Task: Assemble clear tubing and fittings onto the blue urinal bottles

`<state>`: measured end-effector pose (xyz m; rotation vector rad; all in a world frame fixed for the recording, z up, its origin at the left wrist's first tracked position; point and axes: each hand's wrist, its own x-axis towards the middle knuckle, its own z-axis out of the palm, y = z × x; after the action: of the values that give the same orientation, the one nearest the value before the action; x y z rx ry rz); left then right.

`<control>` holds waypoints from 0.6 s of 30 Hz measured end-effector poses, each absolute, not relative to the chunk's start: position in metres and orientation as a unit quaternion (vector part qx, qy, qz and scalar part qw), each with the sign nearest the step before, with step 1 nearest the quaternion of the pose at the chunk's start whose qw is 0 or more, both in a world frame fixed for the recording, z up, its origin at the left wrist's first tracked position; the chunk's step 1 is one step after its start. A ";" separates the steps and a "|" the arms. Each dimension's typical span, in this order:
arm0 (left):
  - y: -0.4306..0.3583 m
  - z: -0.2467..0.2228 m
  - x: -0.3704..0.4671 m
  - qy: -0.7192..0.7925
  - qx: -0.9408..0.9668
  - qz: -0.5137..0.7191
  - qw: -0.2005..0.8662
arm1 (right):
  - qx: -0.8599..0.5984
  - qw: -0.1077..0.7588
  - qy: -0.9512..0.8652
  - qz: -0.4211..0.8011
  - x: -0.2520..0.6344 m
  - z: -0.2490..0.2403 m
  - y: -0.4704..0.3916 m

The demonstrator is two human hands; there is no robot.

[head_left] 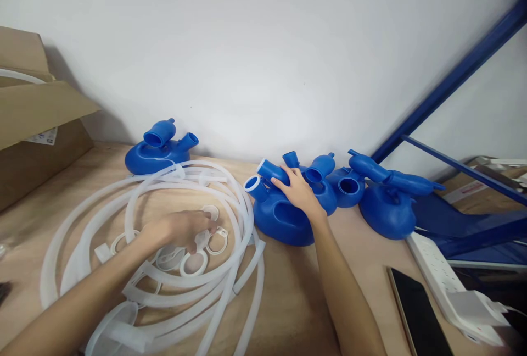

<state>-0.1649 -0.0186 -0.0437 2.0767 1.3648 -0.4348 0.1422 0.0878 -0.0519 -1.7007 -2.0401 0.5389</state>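
My left hand point(187, 229) is among small white rings and caps inside a coil of translucent white tubing point(242, 218). Its fingers point down at a white piece; whether they grip it is unclear. My right hand point(298, 185) is wrapped round a short blue tube point(270, 170) with a white rim, just above a blue bottle point(284, 218) with a white-rimmed neck. Near the left hand lie a white ring point(193, 263) and another ring with a tab point(217, 242). A white funnel-like part point(113, 328) rests at the lower left of the coil.
A blue bottle point(156, 157) stands at the back left, several more point(387, 210) at the right. An open cardboard box point(41, 153) is on the left. On the right are a phone point(420, 312), a white power strip point(436, 273) and a blue metal frame point(457, 78).
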 end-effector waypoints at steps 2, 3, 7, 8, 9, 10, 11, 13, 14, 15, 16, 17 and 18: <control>-0.015 -0.043 -0.173 0.519 0.783 -0.158 0.305 | -0.605 0.204 -0.735 0.227 0.144 -0.054 0.089; -0.012 -0.042 -0.179 0.519 0.785 -0.147 0.305 | -0.598 0.202 -0.738 0.238 0.146 -0.055 0.090; 0.013 -0.042 -0.226 0.533 0.804 -0.002 0.265 | -0.560 0.197 -0.761 0.262 0.149 -0.057 0.092; 0.021 -0.044 -0.240 0.552 0.799 0.035 0.235 | -0.552 0.197 -0.765 0.268 0.149 -0.057 0.092; 0.029 -0.048 -0.253 0.583 0.787 0.069 0.192 | -0.545 0.197 -0.768 0.273 0.149 -0.057 0.092; 0.037 -0.053 -0.265 0.618 0.767 0.094 0.145 | -0.541 0.198 -0.770 0.276 0.150 -0.056 0.092; 0.043 -0.058 -0.274 0.647 0.747 0.111 0.109 | -0.539 0.200 -0.770 0.276 0.150 -0.056 0.092; 0.051 -0.069 -0.286 0.682 0.717 0.125 0.068 | -0.540 0.206 -0.770 0.272 0.150 -0.054 0.090; 0.052 -0.074 -0.288 0.690 0.710 0.124 0.062 | -0.541 0.208 -0.769 0.269 0.149 -0.053 0.089; 0.052 -0.078 -0.289 0.696 0.706 0.121 0.059 | -0.542 0.211 -0.769 0.266 0.149 -0.052 0.088; 0.050 -0.080 -0.288 0.704 0.699 0.117 0.054 | -0.543 0.214 -0.768 0.263 0.148 -0.051 0.087; 0.048 -0.081 -0.287 0.713 0.691 0.112 0.049 | -0.544 0.216 -0.768 0.260 0.148 -0.051 0.086; 0.045 -0.080 -0.285 0.722 0.682 0.106 0.044 | -0.544 0.218 -0.768 0.258 0.147 -0.051 0.085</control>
<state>-0.2850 0.0451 -0.0801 2.0848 2.2065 0.3232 0.1470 0.0848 -0.0510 -1.5072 -2.1258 0.7133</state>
